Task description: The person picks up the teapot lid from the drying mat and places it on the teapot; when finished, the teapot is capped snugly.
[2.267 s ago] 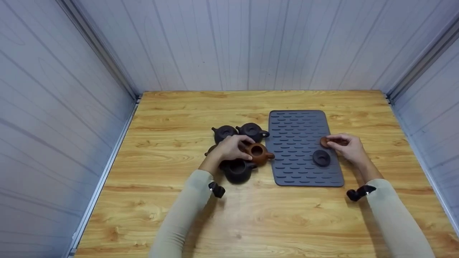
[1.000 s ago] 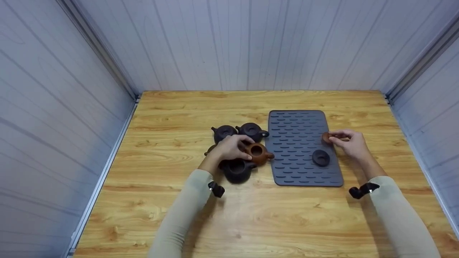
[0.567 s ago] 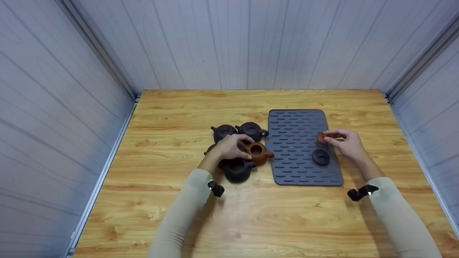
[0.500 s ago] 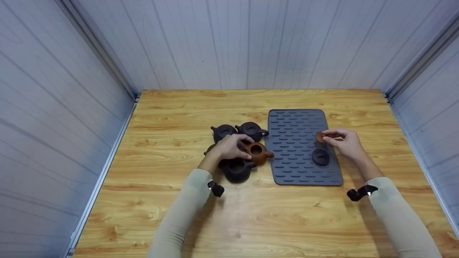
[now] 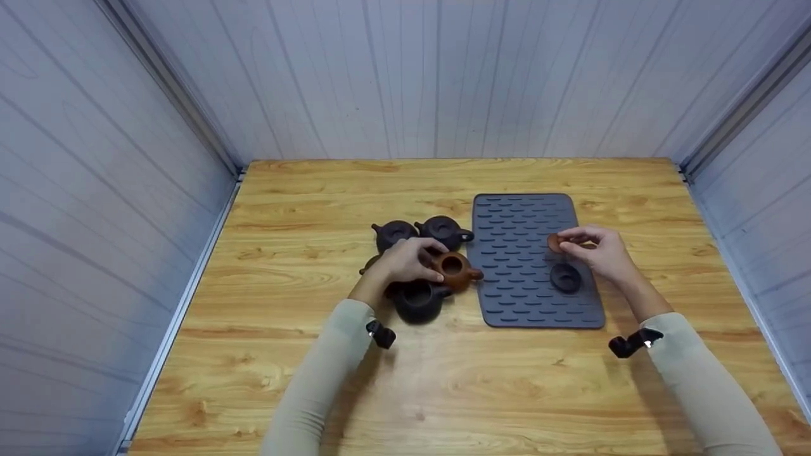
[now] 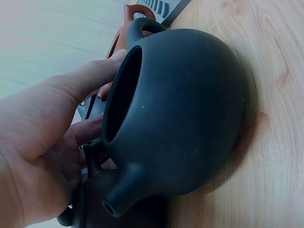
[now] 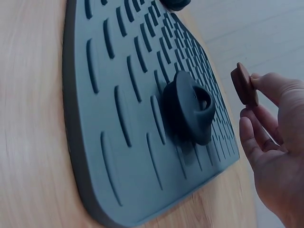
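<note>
My right hand (image 5: 602, 251) pinches a small reddish-brown teapot lid (image 5: 554, 243) between thumb and fingers. In the right wrist view that lid (image 7: 244, 85) is raised above the mat and stands on edge. A dark lid (image 5: 566, 278) with a loop knob lies on the mat just nearer the person. With thumb and fingers spread around it, my left hand (image 5: 410, 261) holds a lidless brown teapot (image 5: 457, 278) by its spout side. A larger black teapot (image 6: 190, 109), also uncovered, sits close to the left hand; it hides much of the brown one in the left wrist view.
A grey ridged drying mat (image 5: 516, 304) lies right of the teapots on the wooden table (image 5: 418, 392). Two dark lidded teapots, one at the far left (image 5: 394, 235) and one beside it (image 5: 441, 232), stand behind the left hand. Another pot is partly hidden under that hand.
My right hand has lifted the brown lid from the mat's right edge and moved left with it. The left hand stays on the brown teapot.
</note>
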### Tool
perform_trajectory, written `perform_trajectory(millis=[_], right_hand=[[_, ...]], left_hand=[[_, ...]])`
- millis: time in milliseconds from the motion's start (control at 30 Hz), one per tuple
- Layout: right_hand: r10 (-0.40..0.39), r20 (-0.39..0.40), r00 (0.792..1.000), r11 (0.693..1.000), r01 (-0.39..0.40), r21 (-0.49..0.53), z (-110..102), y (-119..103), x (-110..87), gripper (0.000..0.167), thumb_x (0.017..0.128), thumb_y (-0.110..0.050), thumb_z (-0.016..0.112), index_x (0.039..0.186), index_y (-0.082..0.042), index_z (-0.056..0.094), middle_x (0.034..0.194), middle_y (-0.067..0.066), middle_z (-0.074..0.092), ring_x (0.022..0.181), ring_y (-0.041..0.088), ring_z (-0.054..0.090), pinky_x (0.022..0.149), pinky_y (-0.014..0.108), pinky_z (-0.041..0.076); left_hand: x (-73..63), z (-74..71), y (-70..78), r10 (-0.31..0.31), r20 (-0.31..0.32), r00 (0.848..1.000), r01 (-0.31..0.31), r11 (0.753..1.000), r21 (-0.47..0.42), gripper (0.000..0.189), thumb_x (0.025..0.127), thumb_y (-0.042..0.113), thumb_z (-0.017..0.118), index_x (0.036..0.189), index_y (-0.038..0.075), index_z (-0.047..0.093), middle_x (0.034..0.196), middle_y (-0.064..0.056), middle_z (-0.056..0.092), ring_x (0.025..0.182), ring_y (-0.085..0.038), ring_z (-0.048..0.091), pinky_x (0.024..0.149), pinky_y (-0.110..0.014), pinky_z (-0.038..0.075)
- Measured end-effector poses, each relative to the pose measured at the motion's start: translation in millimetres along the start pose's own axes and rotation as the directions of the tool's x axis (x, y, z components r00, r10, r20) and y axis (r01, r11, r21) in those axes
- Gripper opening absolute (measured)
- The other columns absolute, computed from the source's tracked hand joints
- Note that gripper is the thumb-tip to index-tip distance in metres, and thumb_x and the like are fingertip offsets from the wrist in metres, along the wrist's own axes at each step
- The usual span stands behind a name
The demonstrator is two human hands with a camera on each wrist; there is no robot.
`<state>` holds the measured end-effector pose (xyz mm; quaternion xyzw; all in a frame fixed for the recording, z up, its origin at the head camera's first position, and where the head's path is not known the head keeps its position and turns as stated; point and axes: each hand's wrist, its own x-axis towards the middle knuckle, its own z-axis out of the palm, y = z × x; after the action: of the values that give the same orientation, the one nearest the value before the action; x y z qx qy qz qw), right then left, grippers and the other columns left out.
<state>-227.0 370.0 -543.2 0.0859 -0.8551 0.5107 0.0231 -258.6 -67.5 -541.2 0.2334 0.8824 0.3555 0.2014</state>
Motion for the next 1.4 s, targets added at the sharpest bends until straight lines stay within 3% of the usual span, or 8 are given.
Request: perform_trajectory(millis=[300, 567, 833, 1200, 1400], right_hand=[[-0.015, 0.020, 1.000, 1.000, 0.015, 0.021, 10, -9, -0.9, 0.025, 0.103, -0.006, 0.081, 0.124, 0.007, 0.081, 0.108, -0.025, 0.073, 0.101, -0.007, 0.069, 0.089, 0.010, 0.058], [-0.044, 0.045, 0.998, 0.998, 0.042, 0.050, 22, -21, -2.0, 0.022, 0.101, 0.000, 0.081, 0.122, 0.008, 0.082, 0.109, -0.010, 0.075, 0.100, -0.005, 0.070, 0.086, 0.011, 0.059], [-0.102, 0.098, 0.990, 0.995, 0.101, 0.015, 35, -33, -1.0, 0.019, 0.102, 0.000, 0.080, 0.121, 0.004, 0.083, 0.116, 0.022, 0.073, 0.100, -0.005, 0.068, 0.086, 0.010, 0.058], [-0.112, 0.134, 0.985, 0.993, 0.107, 0.041, 57, -42, 2.7, 0.018, 0.100, -0.001, 0.083, 0.118, 0.002, 0.084, 0.116, 0.025, 0.074, 0.101, -0.003, 0.068, 0.091, 0.014, 0.059], [-0.108, 0.169, 0.980, 0.994, 0.105, 0.027, 71, -49, 4.6, 0.018, 0.101, -0.006, 0.084, 0.119, -0.003, 0.086, 0.115, 0.021, 0.075, 0.103, -0.001, 0.068, 0.094, 0.013, 0.057]], left_hand=[[6.2, 6.4, -11.9, -0.011, -0.010, 1.000, 0.011, 1.000, -0.003, 0.056, 0.091, 0.039, 0.097, 0.142, 0.031, 0.075, 0.134, -0.001, 0.084, 0.127, -0.021, 0.077, 0.112, -0.043, 0.058], [-4.5, 0.7, 7.5, -0.027, 0.002, 1.000, 0.027, 1.000, 0.009, 0.055, 0.095, 0.033, 0.094, 0.146, 0.026, 0.074, 0.137, -0.007, 0.083, 0.132, -0.028, 0.077, 0.117, -0.052, 0.056], [18.4, 13.6, -28.5, -0.006, -0.027, 1.000, 0.006, 1.000, 0.008, 0.055, 0.088, 0.044, 0.099, 0.138, 0.039, 0.076, 0.128, 0.004, 0.086, 0.124, -0.018, 0.079, 0.112, -0.045, 0.057], [-4.5, -0.1, 11.9, -0.056, -0.008, 0.998, 0.056, 0.998, 0.004, 0.056, 0.094, 0.030, 0.095, 0.145, 0.026, 0.074, 0.138, -0.008, 0.082, 0.134, -0.029, 0.075, 0.119, -0.053, 0.054], [10.7, 7.3, -15.6, -0.023, -0.016, 1.000, 0.023, 1.000, 0.010, 0.057, 0.090, 0.039, 0.098, 0.142, 0.031, 0.075, 0.134, -0.002, 0.084, 0.128, -0.023, 0.077, 0.113, -0.048, 0.056]])
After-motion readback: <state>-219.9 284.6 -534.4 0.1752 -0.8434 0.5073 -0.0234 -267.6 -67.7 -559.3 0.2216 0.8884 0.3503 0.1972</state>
